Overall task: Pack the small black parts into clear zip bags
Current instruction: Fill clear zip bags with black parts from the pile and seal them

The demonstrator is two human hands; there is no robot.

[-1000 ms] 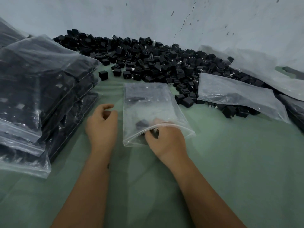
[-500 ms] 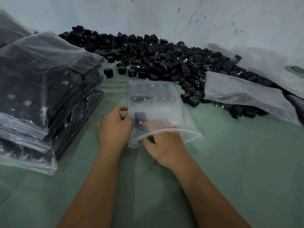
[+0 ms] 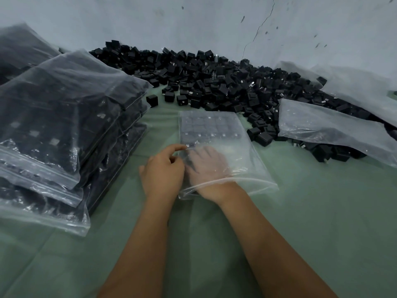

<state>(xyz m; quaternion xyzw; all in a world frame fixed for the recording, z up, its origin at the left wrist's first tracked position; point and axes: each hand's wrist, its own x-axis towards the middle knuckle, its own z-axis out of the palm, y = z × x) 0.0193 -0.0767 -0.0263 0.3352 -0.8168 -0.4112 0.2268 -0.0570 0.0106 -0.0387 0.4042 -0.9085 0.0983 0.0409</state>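
A clear zip bag (image 3: 249,168) lies flat on the green cloth with its open mouth toward me. Rows of small black parts (image 3: 206,127) fill its far end. My right hand (image 3: 208,166) is inside the bag up to the wrist, blurred by the plastic, with its fingers round a black part (image 3: 189,162) by the bag's left side. My left hand (image 3: 161,175) sits outside against the bag's left edge, and its forefinger and thumb pinch the plastic there. A big heap of loose black parts (image 3: 225,82) lies behind the bag along the wall.
A tall stack of filled zip bags (image 3: 64,125) stands close on the left. Empty clear bags (image 3: 333,130) lie on the heap at the right. A pale wall (image 3: 193,22) closes the back. Bare green cloth (image 3: 322,211) stretches to the near right.
My right hand has pushed deeper into the bag with the black part, from the mouth to wrist depth. My left hand has moved right to the bag's left edge and taken hold of it.
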